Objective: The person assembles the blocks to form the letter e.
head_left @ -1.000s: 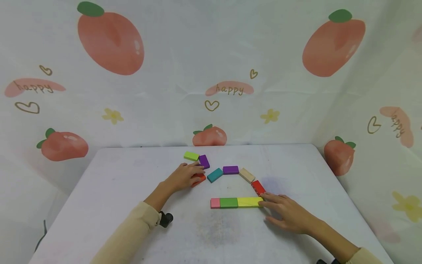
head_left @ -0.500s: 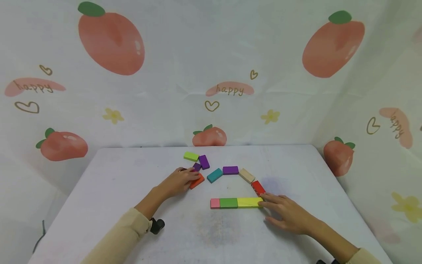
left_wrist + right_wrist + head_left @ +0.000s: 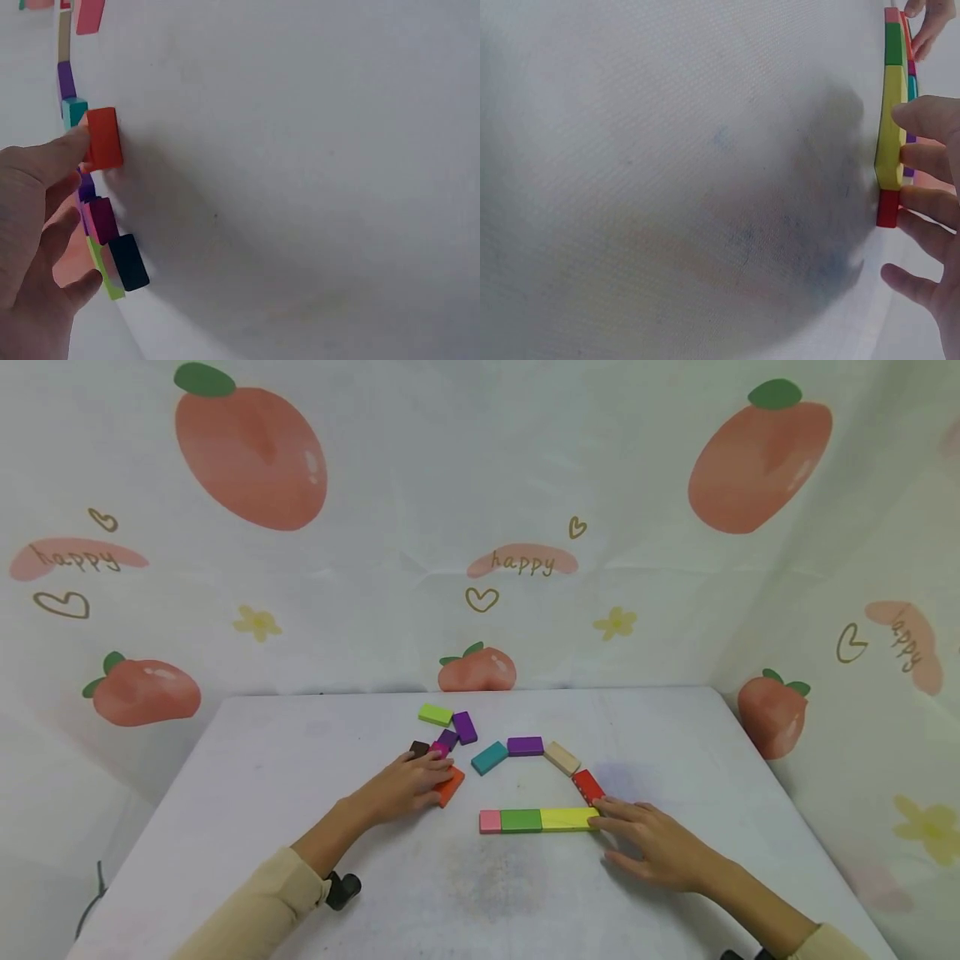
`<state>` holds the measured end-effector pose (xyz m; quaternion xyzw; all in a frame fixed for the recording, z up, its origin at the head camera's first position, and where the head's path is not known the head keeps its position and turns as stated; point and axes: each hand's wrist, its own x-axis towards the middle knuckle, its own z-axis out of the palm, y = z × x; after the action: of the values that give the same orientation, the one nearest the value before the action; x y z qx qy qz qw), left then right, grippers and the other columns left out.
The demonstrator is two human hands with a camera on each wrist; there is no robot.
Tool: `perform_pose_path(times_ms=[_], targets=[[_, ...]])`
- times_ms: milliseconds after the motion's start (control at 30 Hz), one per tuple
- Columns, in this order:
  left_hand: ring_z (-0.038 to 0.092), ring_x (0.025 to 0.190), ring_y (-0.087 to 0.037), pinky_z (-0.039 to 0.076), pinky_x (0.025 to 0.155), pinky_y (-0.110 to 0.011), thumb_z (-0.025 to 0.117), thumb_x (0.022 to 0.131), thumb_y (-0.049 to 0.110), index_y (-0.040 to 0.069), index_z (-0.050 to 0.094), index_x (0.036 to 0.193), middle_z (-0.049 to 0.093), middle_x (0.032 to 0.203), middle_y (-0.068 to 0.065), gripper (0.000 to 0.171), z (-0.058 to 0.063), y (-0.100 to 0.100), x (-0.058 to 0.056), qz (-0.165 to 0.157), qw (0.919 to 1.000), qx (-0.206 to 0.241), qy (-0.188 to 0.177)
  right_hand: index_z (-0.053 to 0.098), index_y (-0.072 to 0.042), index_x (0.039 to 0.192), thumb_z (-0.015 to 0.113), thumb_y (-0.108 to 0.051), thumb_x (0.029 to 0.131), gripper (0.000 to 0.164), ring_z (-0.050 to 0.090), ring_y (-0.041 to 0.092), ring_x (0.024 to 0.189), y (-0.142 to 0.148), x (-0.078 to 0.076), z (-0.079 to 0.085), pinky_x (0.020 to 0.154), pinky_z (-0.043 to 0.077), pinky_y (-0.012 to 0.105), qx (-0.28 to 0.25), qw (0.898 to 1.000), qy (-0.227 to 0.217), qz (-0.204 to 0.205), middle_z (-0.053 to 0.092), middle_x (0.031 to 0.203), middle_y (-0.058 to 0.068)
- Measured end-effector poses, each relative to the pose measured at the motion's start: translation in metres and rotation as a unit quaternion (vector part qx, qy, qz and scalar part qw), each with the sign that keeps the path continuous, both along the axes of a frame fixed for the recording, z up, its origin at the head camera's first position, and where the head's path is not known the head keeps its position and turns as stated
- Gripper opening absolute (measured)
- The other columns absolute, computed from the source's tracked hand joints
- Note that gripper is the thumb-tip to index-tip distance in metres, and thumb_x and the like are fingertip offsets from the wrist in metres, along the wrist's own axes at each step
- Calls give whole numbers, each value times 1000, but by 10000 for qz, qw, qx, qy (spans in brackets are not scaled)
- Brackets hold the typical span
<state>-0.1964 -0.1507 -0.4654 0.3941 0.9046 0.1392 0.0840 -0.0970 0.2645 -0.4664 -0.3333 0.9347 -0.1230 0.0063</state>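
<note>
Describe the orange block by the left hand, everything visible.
The orange block is a plain, flat-faced rectangular piece, longer than wide; wood or plastic, can't tell. It lies on the white table, slanting from lower left to upper right in the head view, left of the teal block and apart from it. The left hand touches it and hides part; whether it grips is unclear.

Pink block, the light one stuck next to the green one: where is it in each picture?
Head: the pink block is below the middle, touching the left end of the green block.
Left wrist: at the top edge, left of the middle, partly cut off.
Right wrist: near the top right corner, just above the green block.
Shared landmark: the left hand, visible in all three.
</note>
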Motion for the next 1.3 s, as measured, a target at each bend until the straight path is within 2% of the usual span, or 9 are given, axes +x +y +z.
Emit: perform_pose_path(times_ms=[333,767,900,1300], targets=[[44,138,-34,37,105,-63,70,93,31,7,63,135,60,138,-10,49,-5,11,6,-36,9993,370,54,68,-19,128,76,-33,87,44,58,29,125,1,0,-1,94,50,57,-35,9999,96,33,59,139,8],[47,137,-29,45,101,-53,70,90,45,14,67,132,65,132,-4,52,-13,23,10,79,9962,358,794,68,-19,127,75,-35,88,43,57,28,126,1,-1,-4,95,50,54,-32,10000,86,36,58,140,8],[48,136,-31,47,97,-52,72,89,45,12,68,130,66,130,-5,53,-14,26,12,109,9944,413,969,69,-19,126,75,-35,88,42,57,28,126,1,-1,-4,95,50,54,-26,9999,107,43,59,139,7],[47,136,-32,46,98,-52,70,90,45,9,68,129,65,131,-7,53,-14,31,12,56,9942,401,998,69,-19,125,77,-30,86,41,57,28,125,0,0,-3,93,51,54,-79,9998,186,62,59,139,7]])
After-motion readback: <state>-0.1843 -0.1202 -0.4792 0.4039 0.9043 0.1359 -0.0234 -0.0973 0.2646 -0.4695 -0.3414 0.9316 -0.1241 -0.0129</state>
